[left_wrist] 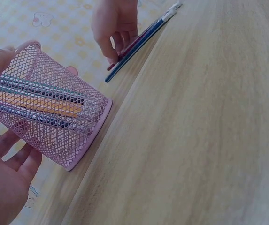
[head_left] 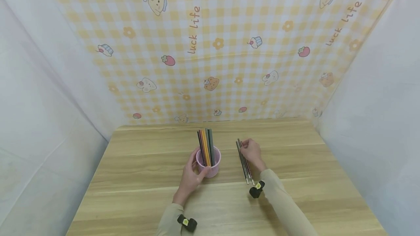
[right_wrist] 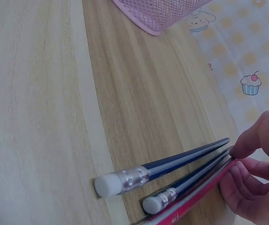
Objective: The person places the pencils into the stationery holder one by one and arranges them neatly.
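Note:
A pink mesh pencil cup (head_left: 212, 171) stands upright on the table and holds several coloured pencils (head_left: 205, 146), among them orange and dark green ones. My left hand (head_left: 190, 177) grips the cup's side, with the thumb at the near rim. To the right of the cup, three pencils lie side by side with white eraser ends toward me. Two are dark blue, such as the blue pencil (right_wrist: 186, 161), and one is a red pencil (right_wrist: 196, 193). The right hand (head_left: 252, 151) pinches the red pencil near its far end between thumb and fingers.
The wooden table (head_left: 137, 166) meets a yellow checked cloth (head_left: 203, 97) with cartoon prints at its back edge. White sheets (head_left: 42, 119) hang on both sides. A small black camera (head_left: 257, 189) is strapped to each wrist.

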### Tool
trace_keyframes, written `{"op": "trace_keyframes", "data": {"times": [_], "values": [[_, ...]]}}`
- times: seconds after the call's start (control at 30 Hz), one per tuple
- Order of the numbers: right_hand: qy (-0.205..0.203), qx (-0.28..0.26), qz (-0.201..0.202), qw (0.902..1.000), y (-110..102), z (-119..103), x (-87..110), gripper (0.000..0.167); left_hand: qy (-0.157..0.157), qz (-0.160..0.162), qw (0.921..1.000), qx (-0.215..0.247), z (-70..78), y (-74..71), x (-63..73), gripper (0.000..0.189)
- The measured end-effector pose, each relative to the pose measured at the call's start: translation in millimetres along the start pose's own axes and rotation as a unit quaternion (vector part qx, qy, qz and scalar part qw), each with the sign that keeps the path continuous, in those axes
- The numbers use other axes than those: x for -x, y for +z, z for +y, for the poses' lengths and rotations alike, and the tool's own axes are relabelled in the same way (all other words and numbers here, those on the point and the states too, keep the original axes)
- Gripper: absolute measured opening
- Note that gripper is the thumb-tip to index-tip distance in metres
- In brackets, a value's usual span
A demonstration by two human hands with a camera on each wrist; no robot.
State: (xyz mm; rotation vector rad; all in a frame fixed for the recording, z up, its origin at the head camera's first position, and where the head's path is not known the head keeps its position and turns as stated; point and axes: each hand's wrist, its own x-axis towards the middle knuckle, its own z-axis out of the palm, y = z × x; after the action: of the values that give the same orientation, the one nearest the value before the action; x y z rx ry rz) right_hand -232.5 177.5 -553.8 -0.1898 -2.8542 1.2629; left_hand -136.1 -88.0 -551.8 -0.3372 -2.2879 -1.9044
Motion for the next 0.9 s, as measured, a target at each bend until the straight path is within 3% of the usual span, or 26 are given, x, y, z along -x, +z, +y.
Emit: {"op": "trace_keyframes", "data": {"times": [0.17, 0.3, 0.4, 0.63, 0.9], "values": [[-0.004, -0.005, 0.003, 1.0000, -4, -3, -0.2, 0.026, 0.010, -0.005, 0.9999, 0.005, 21.7, -4.9, 2.6, 0.080], [-0.005, -0.012, 0.005, 0.9999, -8, -6, -0.4, 0.027, 0.009, -0.002, 0.9999, 0.012, 23.9, -4.6, 2.8, 0.080], [-0.004, -0.020, 0.004, 0.9998, -11, -9, 0.2, 0.028, 0.003, -0.003, 0.9999, 0.014, 19.3, -3.2, 1.7, 0.082], [-0.001, -0.038, 0.002, 0.9993, -18, -20, 1.4, 0.031, -0.002, 0.009, 0.9999, 0.006, -11.3, 2.8, -1.3, 0.085], [-0.019, -0.051, 0.012, 0.9984, -24, -33, 2.8, 0.031, 0.005, 0.007, 0.9998, 0.020, -16.6, 0.3, -0.5, 0.083]]}}
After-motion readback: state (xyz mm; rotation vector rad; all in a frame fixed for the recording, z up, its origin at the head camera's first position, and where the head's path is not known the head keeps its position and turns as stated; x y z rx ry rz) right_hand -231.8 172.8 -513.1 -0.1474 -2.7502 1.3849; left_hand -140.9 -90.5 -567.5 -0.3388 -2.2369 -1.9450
